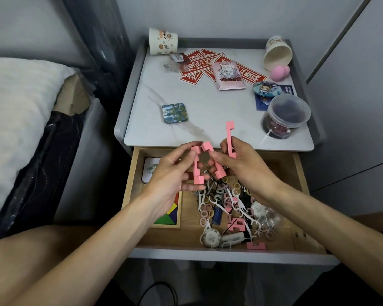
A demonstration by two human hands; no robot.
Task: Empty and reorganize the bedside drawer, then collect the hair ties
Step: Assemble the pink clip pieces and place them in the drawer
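Drawer: the drawer (284,172) stands pulled open under the front edge of the counter (208,115), its wooden floor strewn with small things
Hair ties: small pastel hair ties (205,214) lie loose over the middle and right of the drawer floor, tangled with white floss picks (215,203); neither hand holds one
Left hand: the left hand (175,173) is above the back of the drawer, fingers curled round a notched pink block (196,173), thumb pressed near its upper end
Right hand: the right hand (243,166) is just beside the left, fingers clamped on a long pink bar (230,138) that stands upright over the counter's front edge; thumb and forefinger also pinch a second pink block (217,170), close against the left hand's block, though whether the two touch I cannot tell
Loose pink pieces: more pink pieces (236,226) lie among the floss picks near the drawer's front
Drawer, left side: a coloured tangram puzzle (170,214) in a wooden frame, partly hidden under the left wrist; a white card (149,171) behind it
Counter, back: red cards (197,66) fanned out, a pink packet (229,76) lying on them
Counter, front: a blue square tile (173,113) to the left, a clear lidded jar (285,117) to the right, a round badge (265,87) behind the jar
Cups: one paper cup (163,41) at the back left corner; a tipped cup (278,55) on its side at the back right, a pink sponge (280,72) just beside its mouth
Bed: the bed (16,107) lies to the left, under a white cover
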